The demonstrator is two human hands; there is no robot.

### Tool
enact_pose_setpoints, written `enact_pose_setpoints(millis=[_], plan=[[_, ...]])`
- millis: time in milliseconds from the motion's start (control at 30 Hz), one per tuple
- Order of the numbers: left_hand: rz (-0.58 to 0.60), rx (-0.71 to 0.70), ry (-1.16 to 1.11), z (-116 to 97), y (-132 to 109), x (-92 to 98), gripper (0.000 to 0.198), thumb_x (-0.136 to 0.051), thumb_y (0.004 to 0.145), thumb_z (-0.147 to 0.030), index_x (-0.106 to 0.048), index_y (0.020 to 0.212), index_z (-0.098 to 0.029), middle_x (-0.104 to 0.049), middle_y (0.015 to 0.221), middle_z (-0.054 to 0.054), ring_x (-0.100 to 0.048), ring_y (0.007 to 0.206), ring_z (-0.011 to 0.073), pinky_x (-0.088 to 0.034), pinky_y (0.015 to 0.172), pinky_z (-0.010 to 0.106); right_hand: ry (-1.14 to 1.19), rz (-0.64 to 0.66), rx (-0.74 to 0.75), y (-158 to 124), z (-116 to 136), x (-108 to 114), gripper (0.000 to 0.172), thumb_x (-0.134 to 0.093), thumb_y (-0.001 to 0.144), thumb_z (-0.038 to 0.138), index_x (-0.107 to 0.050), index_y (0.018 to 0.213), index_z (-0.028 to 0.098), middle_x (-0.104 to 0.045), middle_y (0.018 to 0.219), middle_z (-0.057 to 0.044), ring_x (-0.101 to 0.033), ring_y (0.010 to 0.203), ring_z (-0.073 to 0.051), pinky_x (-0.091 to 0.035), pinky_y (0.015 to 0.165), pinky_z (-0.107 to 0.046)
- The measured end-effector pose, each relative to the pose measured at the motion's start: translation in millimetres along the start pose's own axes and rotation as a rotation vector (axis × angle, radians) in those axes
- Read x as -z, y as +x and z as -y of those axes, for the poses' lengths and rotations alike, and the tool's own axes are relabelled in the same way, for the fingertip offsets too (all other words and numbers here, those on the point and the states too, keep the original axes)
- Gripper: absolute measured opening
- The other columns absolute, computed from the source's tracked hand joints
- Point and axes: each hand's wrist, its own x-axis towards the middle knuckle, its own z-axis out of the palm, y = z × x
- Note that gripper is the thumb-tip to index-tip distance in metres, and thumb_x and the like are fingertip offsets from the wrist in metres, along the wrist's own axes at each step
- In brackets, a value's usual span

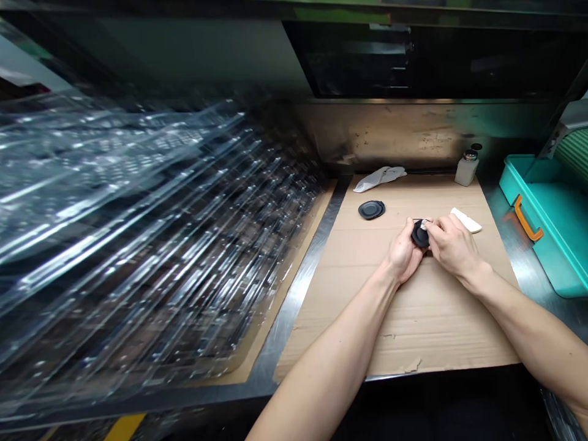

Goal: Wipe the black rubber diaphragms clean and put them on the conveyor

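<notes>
Left hand (404, 254), black disc (421, 237); right hand (452, 242), white cloth (423, 225).

A small, round black part (419, 236) – dark all over, with a raised rim-like ring on its face – sits in the left hand (403, 254), gripped at its left edge and tilted so the face shows upward. It is over the cardboard, toward the right of the scene. A small white wad (423, 224), crumpled, is pinched in the right hand (452, 244) against the part's far side – its material is too small to tell.
</notes>
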Motion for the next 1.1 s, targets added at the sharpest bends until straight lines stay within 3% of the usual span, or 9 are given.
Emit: enact_pose_setpoints(millis=[167, 267, 433, 567, 700, 767, 933, 1033, 1100], plan=[[-0.081, 0.013, 0.031, 3.5, 0.2, -2.5, 0.052, -0.033, 0.111, -0.038, -0.074, 0.097, -0.01, -0.077, 0.096, 0.013, -0.072, 0.102, 0.0207, -0.056, 0.088, 0.029, 0.037, 0.122, 0.059, -3.2, -0.3, 2.3, 0.026, -0.05, 0.101, 0.022, -0.075, 0.108, 0.016, -0.066, 0.101, -0.012, -0.053, 0.094, -0.025, -0.043, 0.079, -0.034], [-0.072, -0.004, 0.015, 3.9, -0.1, -4.5, 0.053, -0.031, 0.111, -0.037, -0.075, 0.097, -0.01, -0.077, 0.096, 0.012, -0.072, 0.105, 0.0201, -0.054, 0.097, 0.03, 0.063, 0.079, 0.027, -0.7, 4.0, 3.2, 0.031, -0.046, 0.103, 0.022, -0.074, 0.115, 0.017, -0.067, 0.103, -0.012, -0.054, 0.097, -0.024, -0.043, 0.081, -0.034], [-0.124, 0.01, 0.021, 3.3, 0.3, -5.4, 0.052, -0.033, 0.11, -0.039, -0.075, 0.099, -0.009, -0.077, 0.094, 0.012, -0.072, 0.106, 0.0218, -0.053, 0.102, 0.034, 0.137, 0.148, -0.002, 0.4, 3.1, 2.5, 0.025, -0.052, 0.1, 0.021, -0.076, 0.102, 0.017, -0.068, 0.096, -0.01, -0.057, 0.093, -0.023, -0.044, 0.079, -0.032], [-0.107, -0.005, 0.016, 4.4, 1.0, -3.7, 0.05, -0.034, 0.11, -0.039, -0.074, 0.105, -0.009, -0.077, 0.097, 0.013, -0.073, 0.105, 0.0223, -0.053, 0.102, 0.035, 0.165, 0.081, -0.031, -2.7, 3.6, -2.0, 0.025, -0.051, 0.099, 0.021, -0.076, 0.1, 0.017, -0.068, 0.097, -0.011, -0.059, 0.092, -0.022, -0.044, 0.08, -0.032], [-0.086, 0.018, 0.031, 0.7, 2.7, 1.6, 0.049, -0.035, 0.109, -0.043, -0.071, 0.108, -0.009, -0.077, 0.106, 0.016, -0.073, 0.101, 0.0239, -0.056, 0.093, 0.036, 0.34, 0.197, 0.082, -4.1, 0.7, 3.6, 0.02, -0.058, 0.095, 0.021, -0.077, 0.091, 0.02, -0.07, 0.089, -0.006, -0.061, 0.088, -0.019, -0.045, 0.082, -0.031], [-0.082, 0.022, 0.039, -3.7, 4.2, 4.8, 0.051, -0.032, 0.109, -0.045, -0.069, 0.106, -0.01, -0.077, 0.108, 0.018, -0.073, 0.096, 0.0237, -0.057, 0.081, 0.033, 0.344, 0.234, 0.012, -5.4, -10.0, 10.5, 0.026, -0.057, 0.097, 0.03, -0.078, 0.084, 0.022, -0.07, 0.088, -0.005, -0.061, 0.086, -0.02, -0.045, 0.08, -0.031], [-0.021, 0.052, -0.018, -11.8, 7.4, 9.2, 0.047, -0.032, 0.109, -0.043, -0.066, 0.106, -0.011, -0.074, 0.116, 0.021, -0.073, 0.093, 0.0239, -0.055, 0.07, 0.03, -0.018, 0.067, -0.339, -6.0, -60.6, 14.5, 0.039, -0.061, 0.097, 0.044, -0.071, 0.129, 0.024, -0.066, 0.126, -0.015, -0.054, 0.117, -0.032, -0.042, 0.099, -0.044], [-0.043, 0.039, -0.055, -11.5, 8.4, 8.6, 0.043, -0.035, 0.108, -0.039, -0.066, 0.104, -0.01, -0.072, 0.119, 0.022, -0.073, 0.099, 0.0263, -0.057, 0.077, 0.034, -0.004, 0.155, -0.322, -2.3, -69.8, 8.5, 0.036, -0.055, 0.1, 0.032, -0.07, 0.13, 0.018, -0.07, 0.113, -0.016, -0.058, 0.106, -0.03, -0.043, 0.098, -0.043], [-0.06, 0.031, -0.077, -10.0, 9.0, 7.6, 0.036, -0.038, 0.107, -0.033, -0.066, 0.103, -0.01, -0.073, 0.118, 0.022, -0.073, 0.104, 0.0274, -0.058, 0.085, 0.037, 0.1, 0.075, -0.268, -0.7, -53.5, 4.9, 0.033, -0.048, 0.104, 0.028, -0.071, 0.125, 0.017, -0.071, 0.108, -0.014, -0.059, 0.101, -0.027, -0.043, 0.098, -0.04]])
